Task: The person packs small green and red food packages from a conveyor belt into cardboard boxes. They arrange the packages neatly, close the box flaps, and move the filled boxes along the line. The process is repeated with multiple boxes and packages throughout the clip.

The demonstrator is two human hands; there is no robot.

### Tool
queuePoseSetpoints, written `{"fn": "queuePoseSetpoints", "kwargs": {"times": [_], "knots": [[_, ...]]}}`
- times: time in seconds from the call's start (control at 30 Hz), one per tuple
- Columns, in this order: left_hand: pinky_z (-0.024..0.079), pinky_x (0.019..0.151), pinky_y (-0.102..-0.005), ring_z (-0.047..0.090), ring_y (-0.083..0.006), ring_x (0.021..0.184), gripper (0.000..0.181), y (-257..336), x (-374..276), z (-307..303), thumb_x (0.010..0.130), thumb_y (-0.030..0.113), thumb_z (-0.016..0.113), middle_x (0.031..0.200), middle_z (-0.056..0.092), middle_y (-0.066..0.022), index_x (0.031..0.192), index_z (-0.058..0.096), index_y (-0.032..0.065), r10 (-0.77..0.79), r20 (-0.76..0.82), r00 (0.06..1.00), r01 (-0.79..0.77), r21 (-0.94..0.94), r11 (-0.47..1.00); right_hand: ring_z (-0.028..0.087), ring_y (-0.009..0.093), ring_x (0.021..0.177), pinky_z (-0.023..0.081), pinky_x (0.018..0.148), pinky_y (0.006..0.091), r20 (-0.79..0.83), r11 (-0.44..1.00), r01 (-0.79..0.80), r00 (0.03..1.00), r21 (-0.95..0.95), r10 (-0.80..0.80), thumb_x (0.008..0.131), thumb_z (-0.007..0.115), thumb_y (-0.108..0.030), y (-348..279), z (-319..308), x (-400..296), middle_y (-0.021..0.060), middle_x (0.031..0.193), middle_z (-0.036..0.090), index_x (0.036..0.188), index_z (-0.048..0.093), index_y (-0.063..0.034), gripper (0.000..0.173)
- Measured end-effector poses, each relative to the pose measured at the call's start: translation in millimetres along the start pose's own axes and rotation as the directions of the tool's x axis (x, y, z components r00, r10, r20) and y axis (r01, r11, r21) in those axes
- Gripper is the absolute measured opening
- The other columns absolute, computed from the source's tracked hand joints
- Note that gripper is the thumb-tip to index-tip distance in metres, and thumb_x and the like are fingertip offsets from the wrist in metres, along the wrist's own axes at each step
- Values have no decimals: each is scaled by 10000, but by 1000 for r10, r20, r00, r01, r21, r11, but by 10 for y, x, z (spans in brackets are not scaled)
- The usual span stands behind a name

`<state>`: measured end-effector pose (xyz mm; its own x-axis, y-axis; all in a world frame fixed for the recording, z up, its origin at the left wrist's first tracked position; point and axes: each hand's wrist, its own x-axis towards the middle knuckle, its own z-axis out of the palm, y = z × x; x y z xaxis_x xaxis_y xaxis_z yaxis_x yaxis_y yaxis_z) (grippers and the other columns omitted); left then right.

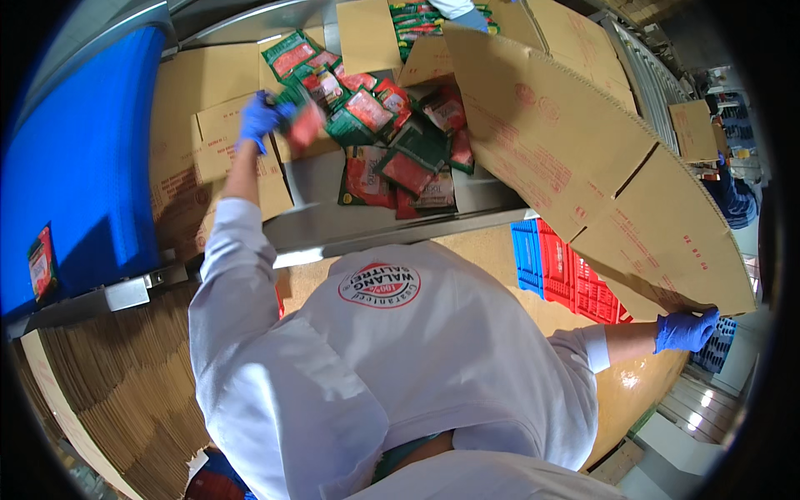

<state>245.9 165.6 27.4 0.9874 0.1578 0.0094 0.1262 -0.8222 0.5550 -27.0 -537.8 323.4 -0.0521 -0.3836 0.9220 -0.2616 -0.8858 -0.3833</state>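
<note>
In a blue glove, my left hand [261, 122] is at the upper left, over flattened cardboard [231, 140]. A blurred green and red food packet [301, 122] is at its fingers; whether it is gripped is hard to tell. Right of it, several sealed packets [369, 109] lie in a loose pile on the steel table [312, 187] and cardboard. My right hand [686, 330], also gloved, holds the lower corner of a large flattened cardboard box [600, 162], which slants from the pile out to the far right.
A blue conveyor belt [94, 150] with one packet [41, 264] runs along the left. Below it stands a stack of flattened cartons [131, 400]. Red crates [572, 275] and a blue crate [527, 255] are beyond the table edge. Another person's gloved hand [472, 20] is near packets at the top.
</note>
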Motion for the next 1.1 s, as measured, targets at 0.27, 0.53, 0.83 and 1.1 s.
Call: {"fn": "queuePoseSetpoints", "kwargs": {"times": [0.27,0.53,0.83,1.1], "knots": [[283,929,-518,372,-267,1159,424,-216,-810,659,686,197,643,1099,526,-85,1085,542,99,44,678,734,-540,543,644,532,168,739,447,681,293,34,956,179,984,-233,-176,828,497,-203,291,-28,83,111,851,612,869,603,69,294],[351,829,-429,584,-190,893,209,-462,-963,812,759,288,524,898,635,11,916,652,235,43,911,411,-841,360,405,535,176,815,444,731,310,9,693,-212,959,689,284,729,623,-125,13,5,26,104,956,585,933,593,52,271],[292,871,-393,499,-187,986,511,295,-1179,1064,380,257,804,919,593,12,865,649,294,205,911,358,-811,195,552,531,181,736,433,682,315,81,711,-209,974,671,211,744,619,-172,760,23,-3,90,816,607,829,625,62,250],[234,936,-468,464,-241,1019,417,-7,-1402,1159,472,356,761,907,559,-49,835,619,207,254,676,692,-507,204,837,531,182,742,430,695,322,36,971,-49,998,236,41,725,615,-153,351,30,-124,101,809,608,791,628,63,226]]}}
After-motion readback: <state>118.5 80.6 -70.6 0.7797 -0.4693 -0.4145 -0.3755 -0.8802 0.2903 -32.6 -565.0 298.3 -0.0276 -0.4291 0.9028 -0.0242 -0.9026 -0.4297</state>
